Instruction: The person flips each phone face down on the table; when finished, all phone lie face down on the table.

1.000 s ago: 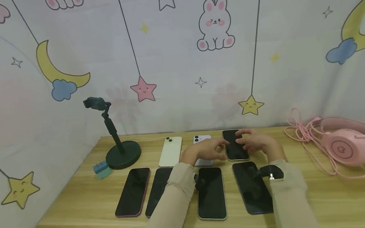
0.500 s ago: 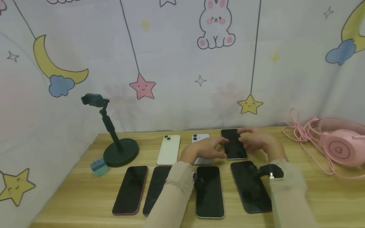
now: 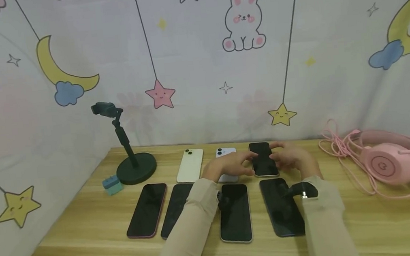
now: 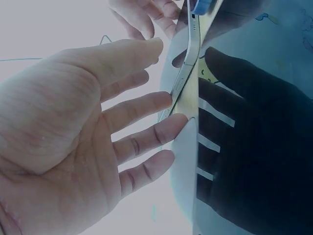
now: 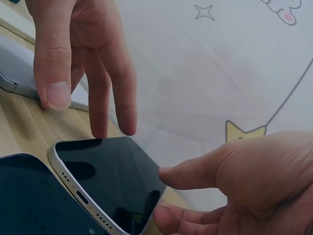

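Between my two hands a smartphone (image 3: 264, 161) lies screen up in the back row, its pale frame showing in the right wrist view. My left hand (image 3: 234, 165) reaches over a lilac phone (image 3: 226, 151), and its spread, nearly straight fingers (image 4: 142, 137) come down at the middle phone's left edge. On the opposite side, the thumb and fingertips of my right hand (image 3: 291, 159) are right at the phone's right edge, fingers relaxed. A cream phone (image 3: 190, 166) lies back up further left.
Several dark-screened phones form a front row, among them a pink-edged one (image 3: 147, 211) and one (image 3: 234, 215) beneath my left wrist camera. A black stand (image 3: 136, 168) and a small blue-green block (image 3: 112, 185) stand left; pink headphones (image 3: 395, 164) with coiled cable lie right.
My right fingers have shifted from over the phone's screen to its right edge. The left hand has stayed at the left edge. The head view has tilted slightly.
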`<state>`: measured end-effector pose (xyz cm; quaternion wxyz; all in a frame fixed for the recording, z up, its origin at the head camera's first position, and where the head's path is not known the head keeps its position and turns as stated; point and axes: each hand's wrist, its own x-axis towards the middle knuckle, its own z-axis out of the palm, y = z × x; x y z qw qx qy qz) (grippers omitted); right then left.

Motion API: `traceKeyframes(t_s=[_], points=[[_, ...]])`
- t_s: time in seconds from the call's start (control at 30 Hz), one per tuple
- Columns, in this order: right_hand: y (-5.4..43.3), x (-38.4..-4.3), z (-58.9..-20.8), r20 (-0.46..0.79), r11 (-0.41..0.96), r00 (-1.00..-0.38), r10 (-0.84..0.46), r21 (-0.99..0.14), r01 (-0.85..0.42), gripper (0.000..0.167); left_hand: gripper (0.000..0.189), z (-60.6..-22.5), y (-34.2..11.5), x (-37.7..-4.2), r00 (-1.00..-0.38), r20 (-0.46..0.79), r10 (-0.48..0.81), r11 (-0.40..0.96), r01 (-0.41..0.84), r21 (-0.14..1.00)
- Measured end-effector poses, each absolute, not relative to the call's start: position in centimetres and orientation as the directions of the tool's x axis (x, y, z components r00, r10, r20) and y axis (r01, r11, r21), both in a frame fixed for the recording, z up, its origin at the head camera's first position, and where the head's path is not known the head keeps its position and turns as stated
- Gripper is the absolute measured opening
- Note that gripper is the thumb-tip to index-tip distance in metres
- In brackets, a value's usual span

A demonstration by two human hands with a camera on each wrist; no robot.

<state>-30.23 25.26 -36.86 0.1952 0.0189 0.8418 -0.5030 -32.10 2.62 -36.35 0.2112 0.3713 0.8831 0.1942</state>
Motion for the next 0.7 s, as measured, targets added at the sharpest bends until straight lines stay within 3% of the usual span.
traceKeyframes(t_s=[0.5,0.7], points=[[25.25,-30.40,-36.74,-0.327,0.525,-0.924,-0.196,-0.831,0.183,0.060,0.061,-36.38,2.79,-32.07,-0.653,-0.248,0.716,0.680,0.572,0.459],[25.56,-30.36,-36.41,-0.330,0.499,-0.927,-0.176,-0.842,0.205,0.062,0.065,-36.46,2.82,-32.09,-0.662,-0.226,0.715,0.668,0.551,0.499]])
